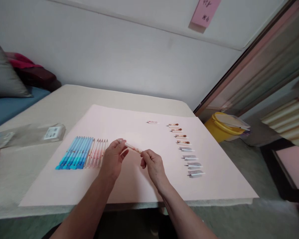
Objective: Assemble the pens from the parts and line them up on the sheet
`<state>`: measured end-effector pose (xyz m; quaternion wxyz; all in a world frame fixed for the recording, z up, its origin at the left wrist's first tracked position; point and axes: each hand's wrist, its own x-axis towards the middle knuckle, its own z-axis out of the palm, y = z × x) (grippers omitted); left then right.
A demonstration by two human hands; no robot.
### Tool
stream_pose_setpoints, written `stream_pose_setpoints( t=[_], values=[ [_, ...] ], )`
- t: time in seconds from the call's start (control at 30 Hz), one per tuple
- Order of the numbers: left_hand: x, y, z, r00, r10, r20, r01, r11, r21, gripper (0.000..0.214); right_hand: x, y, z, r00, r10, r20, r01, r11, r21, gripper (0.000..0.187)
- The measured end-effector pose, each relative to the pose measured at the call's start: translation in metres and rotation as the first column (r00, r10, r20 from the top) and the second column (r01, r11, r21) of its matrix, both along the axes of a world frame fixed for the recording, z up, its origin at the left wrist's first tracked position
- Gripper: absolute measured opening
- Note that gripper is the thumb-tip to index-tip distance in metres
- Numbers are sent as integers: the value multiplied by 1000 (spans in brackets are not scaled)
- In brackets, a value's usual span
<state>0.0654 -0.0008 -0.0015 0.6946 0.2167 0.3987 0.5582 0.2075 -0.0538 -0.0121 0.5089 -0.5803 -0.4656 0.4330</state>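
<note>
- Now, in the head view, the pen (133, 147) spans both hands above the pink sheet (129, 186).
- Fingers of the left hand (114, 156) pinch one end, those of the right hand (153, 164) the other; light grips should suit.
- Best keep it straight, left hand clear of the pale pens (97, 151).

The held pen (134, 148) is whitish with small orange-red markings. Toward the bench's (114, 93) left edge, one set of pens (76, 151) mixes light and deep blues, ending bright blue at the near side, while the neighbouring pens (97, 153) show white and pink; toward the right edge, four slips (180, 136) are brown and orange, on a pale pink sheet (64, 189).
</note>
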Motion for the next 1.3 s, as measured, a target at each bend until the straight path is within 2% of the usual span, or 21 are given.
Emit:
stream_pose_setpoints(
  t=[0.07,0.23,0.43,0.6,0.77,1.03,1.2,1.3],
  values=[
    [0,0,-1,1000,16,-12,-16,999,-32,19,0,0,1,1000,9,6,-9,1000,-7,28],
    [0,1,-2,1000,1,-11,-1,1000,13,19,-1,0,0,1000,6,-2,-6,1000,-13,28],
    [-1,1,-5,999,8,-49,-9,1000,-25,17,-1,1,-2,999,3,-35,-4,1000,-24,27],
    [-1,2,-4,999,-29,-44,31,998,47,19,0,2,2,996,-12,-92,4,996,-91,26],
    [2,0,-2,996,2,-93,-3,1000,-12,20,-1,2,2,996,-20,-88,14,998,-62,25],
    [0,0,-3,996,-42,-78,49,996,79,16,-1,5,0,983,-35,-178,11,991,-135,29],
    [1,-2,-2,995,25,-100,-24,1000,18,16,-1,3,-1,988,0,-151,-18,993,-114,30],
    [-1,-1,-3,994,27,-105,-24,999,29,15,-1,3,-1,989,1,-147,-18,993,-117,30]
  ],
)
